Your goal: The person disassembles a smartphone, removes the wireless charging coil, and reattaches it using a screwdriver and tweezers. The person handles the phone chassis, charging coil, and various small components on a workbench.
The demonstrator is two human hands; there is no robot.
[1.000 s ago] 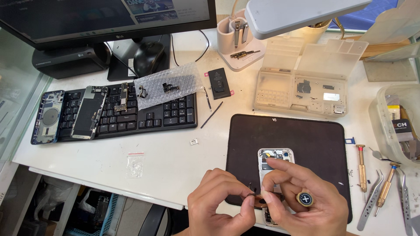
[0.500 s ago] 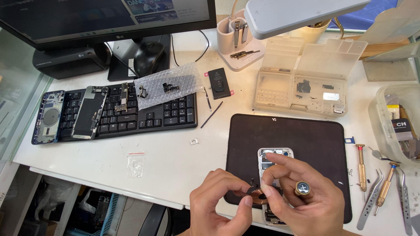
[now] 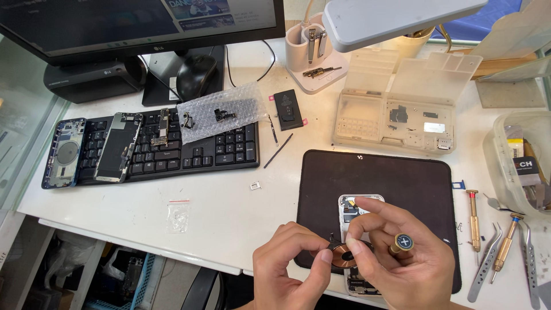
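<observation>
My left hand (image 3: 290, 265) and my right hand (image 3: 399, 257) both pinch a small round copper coil (image 3: 344, 255) just above an opened phone (image 3: 356, 211). The phone lies on a black mat (image 3: 402, 178) near the table's front edge, partly hidden under my fingers. A brass screwdriver with a blue cross-marked cap (image 3: 403, 242) is tucked between the fingers of my right hand. The left thumb and forefinger grip the coil's left edge, the right fingertips its right edge.
A black keyboard (image 3: 195, 152) at left carries phone frames (image 3: 64, 152), a board and bubble wrap (image 3: 221, 110). A clear parts box (image 3: 402, 103) stands behind the mat. Screwdrivers and tweezers (image 3: 488, 252) lie at right, a plastic tub (image 3: 519, 166) beyond. A small battery (image 3: 288, 109) and a monitor (image 3: 138, 23) sit further back.
Both hands have lifted slightly off the phone and now hold the copper coil between them. More of the phone's upper part shows.
</observation>
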